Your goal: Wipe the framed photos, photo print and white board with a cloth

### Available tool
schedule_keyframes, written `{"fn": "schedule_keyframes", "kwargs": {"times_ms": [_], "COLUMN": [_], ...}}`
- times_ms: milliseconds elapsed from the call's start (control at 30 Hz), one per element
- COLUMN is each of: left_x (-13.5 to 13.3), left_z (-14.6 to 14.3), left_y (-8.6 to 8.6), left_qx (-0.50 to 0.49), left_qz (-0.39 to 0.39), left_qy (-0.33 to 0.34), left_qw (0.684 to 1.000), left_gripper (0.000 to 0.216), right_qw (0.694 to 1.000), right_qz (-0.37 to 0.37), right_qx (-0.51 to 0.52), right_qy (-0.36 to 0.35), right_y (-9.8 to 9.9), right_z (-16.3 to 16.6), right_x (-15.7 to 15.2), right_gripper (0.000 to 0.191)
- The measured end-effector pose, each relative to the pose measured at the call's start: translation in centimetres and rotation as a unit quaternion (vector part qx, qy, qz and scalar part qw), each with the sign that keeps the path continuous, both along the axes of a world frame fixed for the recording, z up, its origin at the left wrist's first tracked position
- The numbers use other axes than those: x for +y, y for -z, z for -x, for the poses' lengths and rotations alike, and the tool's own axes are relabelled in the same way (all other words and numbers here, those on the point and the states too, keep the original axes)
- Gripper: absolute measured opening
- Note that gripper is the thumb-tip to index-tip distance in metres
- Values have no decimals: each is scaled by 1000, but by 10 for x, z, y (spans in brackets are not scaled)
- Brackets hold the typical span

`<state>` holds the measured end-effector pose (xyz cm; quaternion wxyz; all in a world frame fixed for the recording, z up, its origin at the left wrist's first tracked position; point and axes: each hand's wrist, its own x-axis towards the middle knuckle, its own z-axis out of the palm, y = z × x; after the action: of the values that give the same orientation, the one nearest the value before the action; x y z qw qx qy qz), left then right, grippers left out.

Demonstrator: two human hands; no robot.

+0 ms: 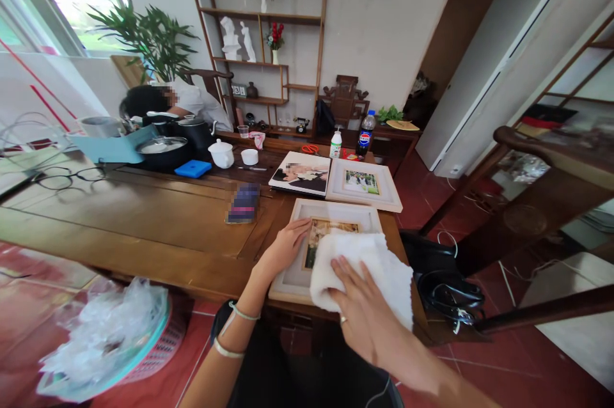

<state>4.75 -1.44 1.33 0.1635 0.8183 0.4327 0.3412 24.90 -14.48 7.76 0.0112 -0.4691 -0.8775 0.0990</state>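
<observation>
A framed picture (288, 280) with a pale wooden border lies flat at the near edge of the wooden table (192, 235). Across its front my right hand (359, 306) presses a white cloth (384, 267), which covers the lower right of the picture. My left hand (288, 245) rests on the frame's left side with its fingers stretched toward the picture in the middle. Behind lie a second pale frame (388, 187) with a photo and a white-edged photo panel (302, 171).
A phone (243, 203), white teapot (221, 153), blue box (192, 169) and cola bottle (366, 133) stand or lie on the table. A person (192, 101) leans over at its far side. A basket (153, 347) of plastic bags is on the floor at left; a chair (522, 203) stands right.
</observation>
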Motion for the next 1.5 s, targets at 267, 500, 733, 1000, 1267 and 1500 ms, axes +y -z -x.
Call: {"fn": "schedule_keyframes", "kwargs": {"times_ms": [267, 500, 733, 1000, 1267, 1500], "left_x": [-1, 0, 4, 0, 0, 4], "left_z": [2, 3, 0, -2, 1, 2], "left_y": [-2, -3, 4, -1, -2, 4], "left_qx": [25, 38, 44, 34, 28, 26], "left_qz": [3, 6, 18, 17, 5, 3], "left_qy": [14, 22, 4, -6, 14, 21], "left_qw": [1000, 999, 999, 999, 999, 999], "left_gripper": [37, 39, 40, 40, 38, 38], "right_qw": [996, 978, 971, 984, 987, 977], "right_qz": [-74, -174, -206, -171, -147, -207], "right_qx": [-12, -41, -59, -11, 20, 38], "right_qy": [48, 109, 105, 52, 64, 36], "right_y": [0, 5, 9, 13, 12, 5], "right_z": [-65, -76, -71, -65, -70, -51], "right_x": [1, 81, 93, -6, 17, 115], "right_gripper": [49, 47, 42, 37, 45, 53]}}
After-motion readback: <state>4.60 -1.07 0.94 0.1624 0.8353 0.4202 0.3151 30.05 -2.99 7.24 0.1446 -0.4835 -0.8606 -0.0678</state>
